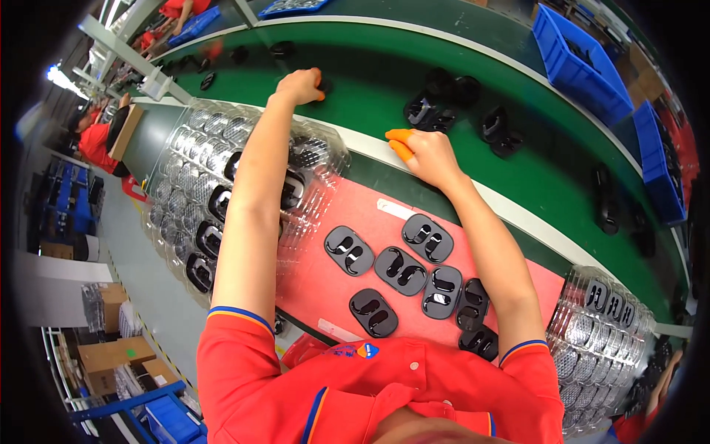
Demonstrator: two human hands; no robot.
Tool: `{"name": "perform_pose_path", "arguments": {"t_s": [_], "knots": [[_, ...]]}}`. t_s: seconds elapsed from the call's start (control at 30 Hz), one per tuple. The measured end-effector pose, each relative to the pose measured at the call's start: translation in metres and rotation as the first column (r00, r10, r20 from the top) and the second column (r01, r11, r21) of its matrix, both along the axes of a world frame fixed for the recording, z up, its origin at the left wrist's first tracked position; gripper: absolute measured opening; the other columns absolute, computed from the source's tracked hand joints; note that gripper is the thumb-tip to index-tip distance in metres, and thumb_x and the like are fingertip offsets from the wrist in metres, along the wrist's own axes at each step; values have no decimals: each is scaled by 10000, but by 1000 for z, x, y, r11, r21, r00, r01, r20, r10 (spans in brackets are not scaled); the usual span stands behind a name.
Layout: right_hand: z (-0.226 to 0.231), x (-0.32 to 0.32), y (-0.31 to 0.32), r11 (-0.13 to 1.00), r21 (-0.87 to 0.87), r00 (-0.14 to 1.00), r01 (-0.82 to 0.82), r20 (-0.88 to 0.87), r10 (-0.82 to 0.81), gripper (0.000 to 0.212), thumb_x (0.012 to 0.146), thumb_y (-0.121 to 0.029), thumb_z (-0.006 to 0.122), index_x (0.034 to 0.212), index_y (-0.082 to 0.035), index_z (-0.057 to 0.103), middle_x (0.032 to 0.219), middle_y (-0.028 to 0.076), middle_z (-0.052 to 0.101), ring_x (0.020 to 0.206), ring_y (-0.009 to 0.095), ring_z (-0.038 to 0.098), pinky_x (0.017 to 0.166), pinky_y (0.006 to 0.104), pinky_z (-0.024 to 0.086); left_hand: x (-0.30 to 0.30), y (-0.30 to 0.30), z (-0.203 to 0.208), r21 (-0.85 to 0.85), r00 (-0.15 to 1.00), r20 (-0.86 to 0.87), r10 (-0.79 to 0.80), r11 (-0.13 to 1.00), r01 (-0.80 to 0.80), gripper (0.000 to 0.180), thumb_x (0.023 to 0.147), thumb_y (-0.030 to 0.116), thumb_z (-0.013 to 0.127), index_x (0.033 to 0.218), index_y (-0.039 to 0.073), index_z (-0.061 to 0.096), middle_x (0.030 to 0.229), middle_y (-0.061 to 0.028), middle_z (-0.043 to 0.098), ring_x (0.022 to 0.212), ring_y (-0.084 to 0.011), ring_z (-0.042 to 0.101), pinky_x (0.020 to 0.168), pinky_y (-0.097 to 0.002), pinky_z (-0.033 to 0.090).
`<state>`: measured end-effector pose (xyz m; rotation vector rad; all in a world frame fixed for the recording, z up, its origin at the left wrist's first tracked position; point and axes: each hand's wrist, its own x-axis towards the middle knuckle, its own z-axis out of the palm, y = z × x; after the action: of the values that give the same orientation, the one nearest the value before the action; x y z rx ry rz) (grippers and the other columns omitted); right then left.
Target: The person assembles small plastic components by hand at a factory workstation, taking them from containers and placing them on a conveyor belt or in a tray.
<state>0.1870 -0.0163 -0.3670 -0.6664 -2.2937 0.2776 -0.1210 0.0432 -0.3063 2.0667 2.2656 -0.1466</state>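
Already, several dark cases (400, 271) lie on the bench's pink mat (319, 297); loose black pieces (494, 124) sit unsorted on the green belt (543, 174). One dark piece (326, 87) is beside my bent left hand (302, 86); I cannot tell whether it's gripped. My curled right hand (431, 155) hovers nearer, contents unclear.

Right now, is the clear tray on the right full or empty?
Partly filled: black parts sit in the upper cells of the tray, while below them bare clear plastic shows.
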Motion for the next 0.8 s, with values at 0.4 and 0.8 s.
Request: {"name": "perform_pose_path", "arguments": {"t_s": [0.4, 0.8], "knots": [[22, -5, -6, 286, -767, 785, -574, -615, -74, 372, 862, -71, 555, 1222, -7, 486, 973, 107, 627, 670, 173, 648, 405, 205, 438, 116, -131, 68, 291, 706, 143, -693, 711, 640, 684, 745, 185, 703, 1356, 111, 405, 1275, -157, 495, 1176, -329, 475, 969, -394, 409], [11, -10, -2, 466, -771, 795, -433, -571, -205, 522, 840, 41, 541, 1322, -44, 360, 1111, 178, 568, 866, 233, 668, 592, 245, 554, -23, -242, 48, 153, 963, 55, -262, 956, 251, 716, 805, 316, 633, 1410, 84, 327, 1460, -202, 271, 1380, -364, 180, 1107, -446, 193]]}}
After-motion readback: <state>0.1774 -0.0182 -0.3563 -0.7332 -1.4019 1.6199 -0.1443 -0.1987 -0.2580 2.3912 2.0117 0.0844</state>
